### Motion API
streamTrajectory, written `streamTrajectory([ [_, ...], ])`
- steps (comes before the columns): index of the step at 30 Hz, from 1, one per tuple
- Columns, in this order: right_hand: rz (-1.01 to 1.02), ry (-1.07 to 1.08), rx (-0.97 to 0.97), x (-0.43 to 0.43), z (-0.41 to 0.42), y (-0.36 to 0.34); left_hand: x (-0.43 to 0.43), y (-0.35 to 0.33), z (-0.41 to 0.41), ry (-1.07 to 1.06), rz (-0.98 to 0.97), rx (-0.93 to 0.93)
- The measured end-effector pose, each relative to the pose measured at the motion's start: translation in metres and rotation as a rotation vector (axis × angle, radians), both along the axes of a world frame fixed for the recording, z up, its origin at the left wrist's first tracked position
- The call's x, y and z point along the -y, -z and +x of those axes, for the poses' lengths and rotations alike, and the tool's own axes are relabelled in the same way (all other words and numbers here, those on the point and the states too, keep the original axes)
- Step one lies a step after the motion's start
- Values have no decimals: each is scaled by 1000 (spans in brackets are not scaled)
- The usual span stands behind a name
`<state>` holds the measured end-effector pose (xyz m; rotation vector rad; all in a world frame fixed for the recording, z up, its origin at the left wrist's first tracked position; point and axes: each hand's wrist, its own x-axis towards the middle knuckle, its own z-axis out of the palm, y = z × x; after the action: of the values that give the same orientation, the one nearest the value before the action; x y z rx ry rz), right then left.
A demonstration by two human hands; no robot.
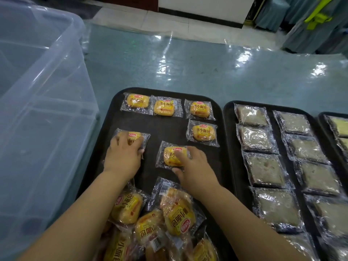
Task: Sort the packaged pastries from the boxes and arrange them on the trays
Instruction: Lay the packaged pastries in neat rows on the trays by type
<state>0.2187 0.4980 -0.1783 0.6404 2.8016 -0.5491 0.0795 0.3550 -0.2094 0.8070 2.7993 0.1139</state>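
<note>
A black tray (169, 129) holds yellow packaged buns: three in its far row (163, 107) and one below them at the right (203, 132). My left hand (123, 154) grips a bun packet (134, 137) lying on the tray's left side. My right hand (192, 166) grips another bun packet (172, 156) resting on the tray's middle. A loose heap of the same buns (160, 223) covers the tray's near end, between my forearms.
A large clear plastic storage box (37, 110) stands at the left. Right of the bun tray, a second black tray (228, 129) carries two columns of grey-brown packaged cakes (263, 166). A third tray's edge (323, 117) shows at far right. Blue plastic-covered tabletop lies beyond.
</note>
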Motion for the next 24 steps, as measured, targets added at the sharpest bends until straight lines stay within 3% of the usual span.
streamTrajectory([
  [6,-80,-148,330,17,-9,10,6,4,-2,-15,45,84],
  [24,-86,-159,188,16,-81,26,-9,10,-47,-66,72,22],
])
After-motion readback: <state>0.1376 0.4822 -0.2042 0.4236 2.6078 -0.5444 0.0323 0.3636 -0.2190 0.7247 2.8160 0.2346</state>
